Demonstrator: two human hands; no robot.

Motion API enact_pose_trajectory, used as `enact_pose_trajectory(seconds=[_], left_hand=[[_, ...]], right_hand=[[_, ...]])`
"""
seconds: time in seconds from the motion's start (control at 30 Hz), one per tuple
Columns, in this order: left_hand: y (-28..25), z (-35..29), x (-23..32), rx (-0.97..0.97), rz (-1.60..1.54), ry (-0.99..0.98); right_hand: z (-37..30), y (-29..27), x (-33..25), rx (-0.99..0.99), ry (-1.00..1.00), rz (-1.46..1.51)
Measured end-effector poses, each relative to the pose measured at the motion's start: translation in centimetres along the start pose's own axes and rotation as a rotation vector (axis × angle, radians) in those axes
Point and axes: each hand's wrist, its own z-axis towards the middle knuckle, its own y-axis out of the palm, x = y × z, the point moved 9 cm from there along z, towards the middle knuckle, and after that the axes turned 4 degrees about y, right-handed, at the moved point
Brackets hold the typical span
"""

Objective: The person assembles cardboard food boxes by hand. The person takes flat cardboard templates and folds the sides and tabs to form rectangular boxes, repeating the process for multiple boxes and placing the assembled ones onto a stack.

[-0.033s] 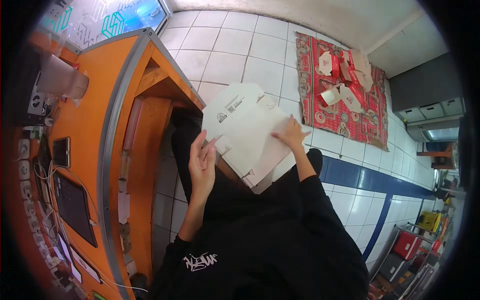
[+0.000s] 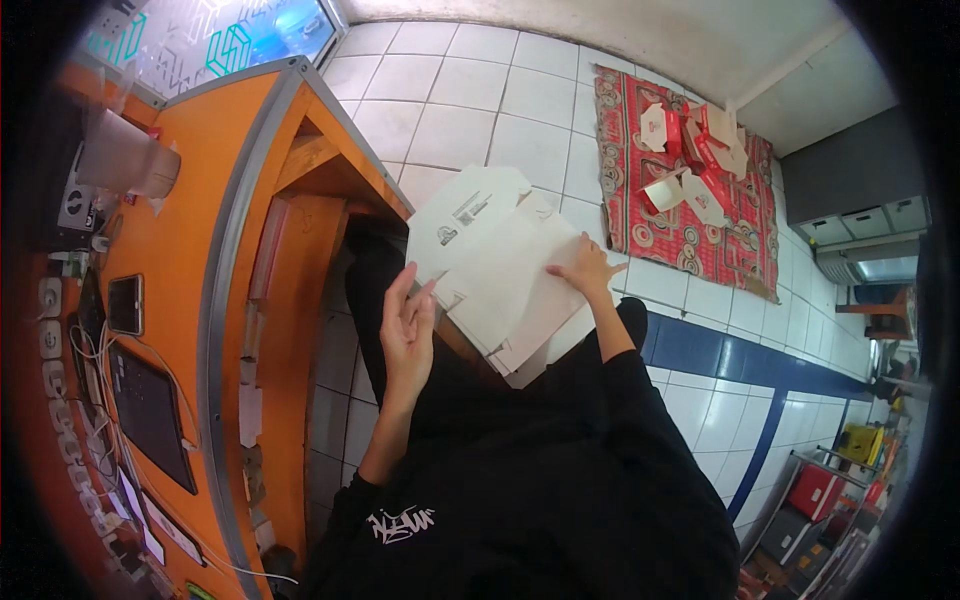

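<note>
A flat white folding carton (image 2: 515, 265) with small dark print on its upper left flap lies across my lap, its side tabs and creases showing. My left hand (image 2: 407, 325) is beside the carton's left edge, palm turned inward and fingers loosely apart, with nothing in it. Its fingertips are close to the edge; whether they touch it I cannot tell. Resting on the carton's right side is my right hand (image 2: 588, 272), thumb and fingers spread, with the thumb over the white surface.
Several red-and-white cartons (image 2: 690, 150) lie on a red patterned mat (image 2: 680, 245) at the far right. Along my left runs an orange desk (image 2: 235, 160) with a phone (image 2: 125, 304), a black tablet-like device (image 2: 150, 410) and cables. A loaded rack (image 2: 800, 510) stands at lower right.
</note>
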Motion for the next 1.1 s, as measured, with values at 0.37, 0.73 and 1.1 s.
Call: enact_pose_trajectory(seconds=[0.37,0.73,1.1], left_hand=[[6.2,-1.1,-3.3,-0.18,-0.255,-0.422],[1.1,0.2,3.4,-0.019,-0.489,-0.353],[1.5,-0.9,6.6,-0.098,-0.407,-0.197]], right_hand=[[-17.9,-9.8,-8.4,0.771,-0.835,0.073],[-28.5,-17.4,-9.7,0.393,-1.209,0.902],[-30.0,-16.3,-13.3,0.311,-1.377,0.448]])
